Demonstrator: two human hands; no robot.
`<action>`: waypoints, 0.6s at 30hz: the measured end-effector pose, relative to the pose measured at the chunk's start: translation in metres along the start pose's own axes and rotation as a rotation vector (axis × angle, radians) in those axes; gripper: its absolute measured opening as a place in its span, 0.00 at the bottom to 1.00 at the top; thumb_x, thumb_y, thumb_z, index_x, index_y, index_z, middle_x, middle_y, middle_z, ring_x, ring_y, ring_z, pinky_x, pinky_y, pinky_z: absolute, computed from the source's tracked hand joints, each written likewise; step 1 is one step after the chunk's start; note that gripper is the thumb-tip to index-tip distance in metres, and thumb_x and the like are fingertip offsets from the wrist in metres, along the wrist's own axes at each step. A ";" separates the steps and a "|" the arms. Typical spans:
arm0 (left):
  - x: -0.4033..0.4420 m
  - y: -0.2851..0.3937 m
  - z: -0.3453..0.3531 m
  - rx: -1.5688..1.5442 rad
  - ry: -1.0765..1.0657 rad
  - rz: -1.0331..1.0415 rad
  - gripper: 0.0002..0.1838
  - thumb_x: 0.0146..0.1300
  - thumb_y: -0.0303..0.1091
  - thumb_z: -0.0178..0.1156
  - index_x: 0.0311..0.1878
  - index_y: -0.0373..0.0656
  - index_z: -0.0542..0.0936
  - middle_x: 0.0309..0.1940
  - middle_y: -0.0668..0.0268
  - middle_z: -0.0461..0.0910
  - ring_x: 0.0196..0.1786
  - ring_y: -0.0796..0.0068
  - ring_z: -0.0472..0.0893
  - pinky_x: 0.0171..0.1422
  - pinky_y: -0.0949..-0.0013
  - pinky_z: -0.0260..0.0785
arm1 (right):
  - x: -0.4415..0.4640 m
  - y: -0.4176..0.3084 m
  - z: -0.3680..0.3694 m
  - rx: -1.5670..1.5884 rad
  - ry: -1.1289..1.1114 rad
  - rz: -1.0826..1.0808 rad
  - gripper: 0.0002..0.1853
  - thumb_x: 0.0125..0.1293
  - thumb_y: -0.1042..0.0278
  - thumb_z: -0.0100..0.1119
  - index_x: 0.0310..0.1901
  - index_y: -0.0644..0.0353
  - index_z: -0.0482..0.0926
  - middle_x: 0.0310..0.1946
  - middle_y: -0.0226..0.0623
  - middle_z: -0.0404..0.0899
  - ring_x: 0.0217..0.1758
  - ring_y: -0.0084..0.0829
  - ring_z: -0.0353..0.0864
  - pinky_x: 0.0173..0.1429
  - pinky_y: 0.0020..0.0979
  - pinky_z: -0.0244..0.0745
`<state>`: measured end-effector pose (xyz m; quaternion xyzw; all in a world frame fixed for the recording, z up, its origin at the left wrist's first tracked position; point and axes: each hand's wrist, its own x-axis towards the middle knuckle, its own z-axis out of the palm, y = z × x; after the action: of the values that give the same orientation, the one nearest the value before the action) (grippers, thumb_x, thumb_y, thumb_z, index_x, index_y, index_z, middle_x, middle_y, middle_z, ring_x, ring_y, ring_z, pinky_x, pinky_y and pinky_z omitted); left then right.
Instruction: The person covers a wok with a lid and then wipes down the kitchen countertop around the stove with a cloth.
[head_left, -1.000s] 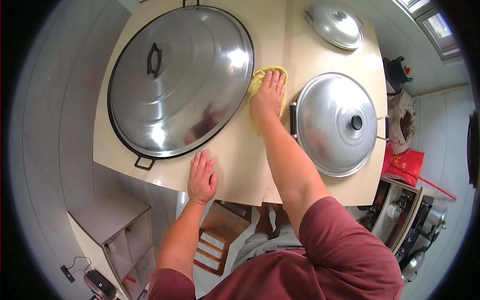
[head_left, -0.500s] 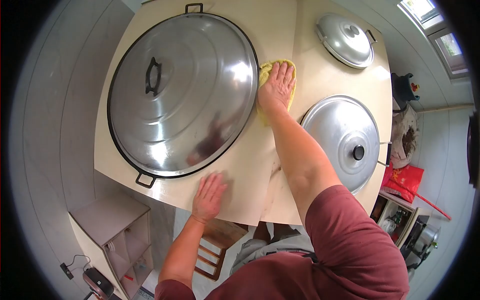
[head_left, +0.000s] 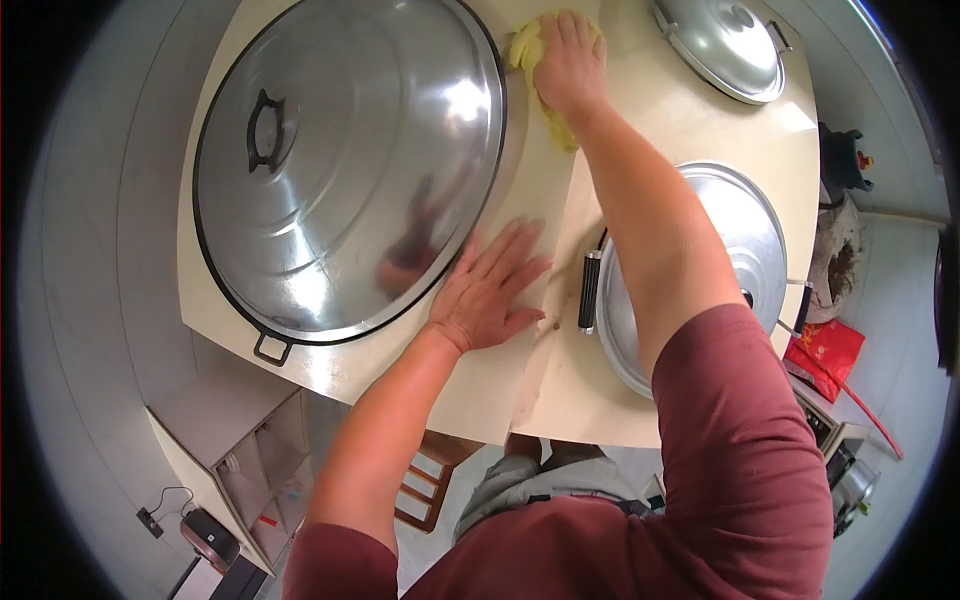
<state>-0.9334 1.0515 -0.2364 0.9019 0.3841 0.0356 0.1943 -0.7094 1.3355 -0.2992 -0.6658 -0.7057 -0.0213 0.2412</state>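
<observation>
My right hand [head_left: 572, 70] presses a yellow cloth [head_left: 528, 45] against the tabletop, its fingers bent over the cloth. That spot lies between the big wok lid and the smaller pots. My left hand [head_left: 490, 290] rests flat on the table with its fingers spread, holding nothing; its fingertips are close to the lower right rim of the big lid. The big domed metal lid [head_left: 350, 150] has a black handle and covers a wide wok with a loop handle [head_left: 272, 348].
A lidded metal pot [head_left: 735, 205] with black side handles stands at the right, partly behind my right arm. Farther back is a smaller lidded pan [head_left: 730, 45]. The pale table [head_left: 480, 400] ends near my body. A wooden chair [head_left: 425, 490] and a shelf unit [head_left: 230, 420] stand below.
My right hand and the yellow cloth have moved farther back across the table. My left hand has come from the front edge to the right and forward, beside the big lid. The view has shifted.
</observation>
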 end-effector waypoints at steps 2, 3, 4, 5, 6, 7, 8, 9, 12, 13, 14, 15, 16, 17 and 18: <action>-0.002 -0.002 0.000 -0.002 0.005 -0.015 0.42 0.70 0.67 0.65 0.83 0.64 0.69 0.93 0.66 0.50 0.93 0.56 0.51 0.93 0.35 0.42 | 0.013 0.004 0.006 0.013 -0.005 -0.020 0.35 0.72 0.69 0.50 0.82 0.57 0.65 0.86 0.47 0.60 0.92 0.52 0.50 0.91 0.62 0.44; -0.002 -0.003 0.001 -0.005 0.009 -0.016 0.42 0.70 0.67 0.65 0.83 0.65 0.69 0.93 0.66 0.50 0.93 0.56 0.51 0.93 0.35 0.42 | 0.017 0.003 0.003 0.030 -0.001 -0.024 0.36 0.71 0.69 0.50 0.82 0.57 0.65 0.86 0.47 0.60 0.92 0.52 0.50 0.91 0.61 0.44; -0.002 -0.003 0.001 -0.009 0.017 -0.013 0.42 0.70 0.67 0.65 0.83 0.65 0.69 0.93 0.67 0.50 0.93 0.57 0.50 0.92 0.35 0.41 | 0.022 0.004 -0.001 0.042 0.006 -0.029 0.36 0.71 0.69 0.51 0.82 0.57 0.65 0.86 0.48 0.60 0.92 0.52 0.51 0.91 0.61 0.44; -0.002 -0.003 0.002 -0.020 0.001 -0.018 0.42 0.70 0.67 0.65 0.83 0.65 0.69 0.93 0.67 0.50 0.93 0.57 0.50 0.93 0.36 0.41 | 0.019 0.001 -0.005 0.011 -0.025 -0.020 0.37 0.71 0.69 0.51 0.83 0.58 0.64 0.87 0.49 0.58 0.92 0.52 0.49 0.92 0.60 0.42; -0.004 -0.004 0.003 -0.026 -0.004 -0.020 0.42 0.70 0.67 0.65 0.83 0.65 0.69 0.93 0.67 0.50 0.93 0.57 0.50 0.93 0.36 0.41 | 0.010 -0.001 -0.003 -0.023 -0.044 -0.014 0.38 0.70 0.68 0.51 0.84 0.59 0.63 0.88 0.49 0.57 0.93 0.51 0.48 0.93 0.58 0.41; -0.004 -0.005 0.002 -0.033 -0.017 -0.021 0.41 0.70 0.67 0.64 0.83 0.65 0.69 0.93 0.67 0.50 0.93 0.58 0.50 0.93 0.37 0.40 | -0.004 -0.003 0.000 -0.029 -0.077 -0.041 0.39 0.71 0.68 0.49 0.85 0.59 0.61 0.88 0.50 0.55 0.93 0.52 0.47 0.93 0.58 0.41; -0.001 -0.003 -0.002 -0.035 -0.020 -0.020 0.41 0.70 0.67 0.64 0.83 0.65 0.69 0.93 0.67 0.50 0.93 0.58 0.50 0.93 0.37 0.40 | -0.022 -0.008 -0.005 -0.032 -0.122 -0.061 0.39 0.72 0.67 0.47 0.86 0.60 0.59 0.89 0.50 0.54 0.94 0.52 0.47 0.94 0.58 0.40; -0.001 -0.002 -0.004 -0.042 -0.030 -0.025 0.41 0.71 0.67 0.63 0.83 0.65 0.69 0.93 0.67 0.50 0.93 0.58 0.50 0.93 0.37 0.39 | -0.042 -0.013 -0.022 -0.028 -0.166 -0.116 0.39 0.72 0.68 0.47 0.86 0.60 0.59 0.89 0.50 0.54 0.93 0.52 0.47 0.94 0.56 0.40; -0.001 -0.002 -0.003 -0.033 -0.010 -0.017 0.41 0.71 0.68 0.63 0.84 0.65 0.69 0.93 0.67 0.50 0.93 0.59 0.50 0.93 0.37 0.38 | -0.065 -0.009 -0.049 0.007 -0.232 -0.227 0.39 0.72 0.70 0.46 0.86 0.59 0.59 0.89 0.48 0.54 0.93 0.51 0.49 0.94 0.54 0.41; -0.001 -0.003 -0.002 -0.040 -0.019 -0.020 0.41 0.71 0.68 0.62 0.84 0.66 0.69 0.93 0.67 0.51 0.93 0.59 0.50 0.93 0.37 0.39 | -0.060 -0.005 -0.049 0.027 -0.236 -0.252 0.39 0.72 0.71 0.46 0.86 0.59 0.60 0.89 0.47 0.55 0.93 0.51 0.49 0.94 0.53 0.41; -0.002 -0.004 -0.002 -0.046 -0.036 -0.024 0.41 0.71 0.68 0.62 0.84 0.66 0.69 0.93 0.67 0.51 0.93 0.59 0.50 0.92 0.37 0.40 | -0.051 -0.001 -0.047 0.038 -0.242 -0.252 0.39 0.72 0.72 0.45 0.86 0.57 0.59 0.89 0.47 0.54 0.93 0.50 0.48 0.94 0.53 0.40; -0.001 -0.004 -0.005 -0.055 -0.028 -0.020 0.41 0.71 0.68 0.62 0.84 0.66 0.69 0.92 0.67 0.52 0.93 0.59 0.50 0.92 0.37 0.42 | -0.037 0.001 -0.046 0.050 -0.250 -0.254 0.40 0.72 0.74 0.45 0.87 0.55 0.59 0.89 0.46 0.54 0.94 0.50 0.48 0.95 0.53 0.40; -0.001 -0.005 -0.006 -0.071 -0.032 -0.028 0.41 0.71 0.68 0.62 0.84 0.66 0.69 0.92 0.67 0.52 0.93 0.59 0.50 0.92 0.37 0.43 | -0.023 0.003 -0.041 0.062 -0.260 -0.256 0.40 0.72 0.76 0.44 0.88 0.53 0.58 0.90 0.45 0.54 0.94 0.49 0.47 0.95 0.52 0.40; -0.001 -0.005 -0.006 -0.091 -0.038 -0.035 0.41 0.71 0.68 0.62 0.84 0.67 0.69 0.92 0.67 0.52 0.93 0.59 0.50 0.91 0.36 0.43 | -0.010 0.005 -0.032 0.032 -0.222 -0.248 0.39 0.74 0.73 0.44 0.87 0.52 0.59 0.89 0.44 0.55 0.93 0.50 0.48 0.94 0.53 0.41; -0.001 -0.005 -0.006 -0.113 -0.044 -0.037 0.41 0.71 0.68 0.62 0.84 0.67 0.68 0.92 0.67 0.52 0.93 0.59 0.51 0.91 0.36 0.44 | 0.002 0.006 -0.024 0.029 -0.199 -0.231 0.38 0.74 0.72 0.44 0.86 0.53 0.61 0.89 0.45 0.56 0.93 0.50 0.49 0.94 0.53 0.41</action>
<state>-0.9388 1.0558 -0.2323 0.8828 0.3936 0.0338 0.2541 -0.6964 1.3291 -0.2790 -0.5754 -0.7983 0.0276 0.1755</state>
